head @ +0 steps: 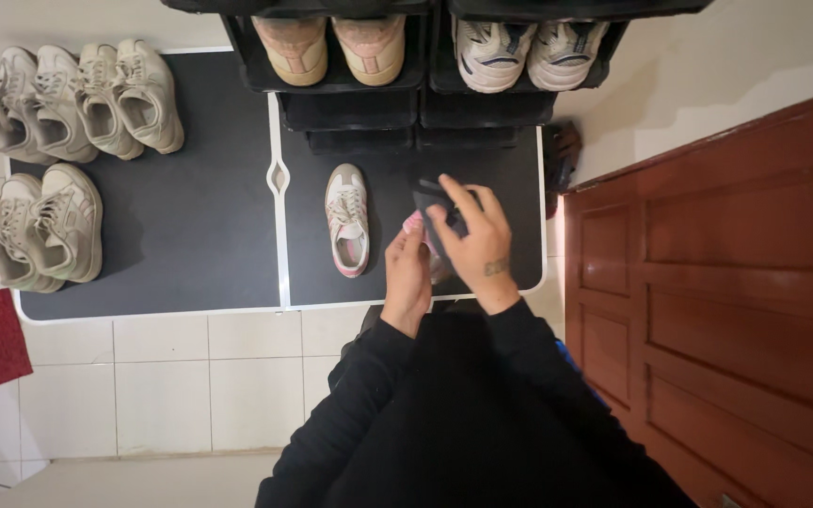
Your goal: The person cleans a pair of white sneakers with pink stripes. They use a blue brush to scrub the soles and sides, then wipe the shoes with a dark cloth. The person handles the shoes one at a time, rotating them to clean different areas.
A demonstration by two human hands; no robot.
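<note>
- Nearest you, your black sleeves (463, 404) reach out over the white tiled floor (171, 376) toward the dark mat (190, 235).
- Your left hand (408, 273) steadies the near end of a shoe with a pink edge (439, 268), fingers (413, 226) curled together against it; most of that shoe is hidden behind both hands.
- Your right hand (477, 235) presses a dark cloth-like piece (430, 193) onto the top of the shoe, fingers closed over it, likely so the left can brace while the right works.
- So the shoe sits between your 2 hands, above the right part of the mat.
- Just left of your hands lies its apparent mate, a white and pink sneaker (346, 219), flat on the mat.
- Far left, 3 pairs of pale sneakers (87, 99) rest side by side.
- Farthest, a black shoe rack (416, 113) holds 2 more pairs; a red-brown door (726, 282) stands to the right.
</note>
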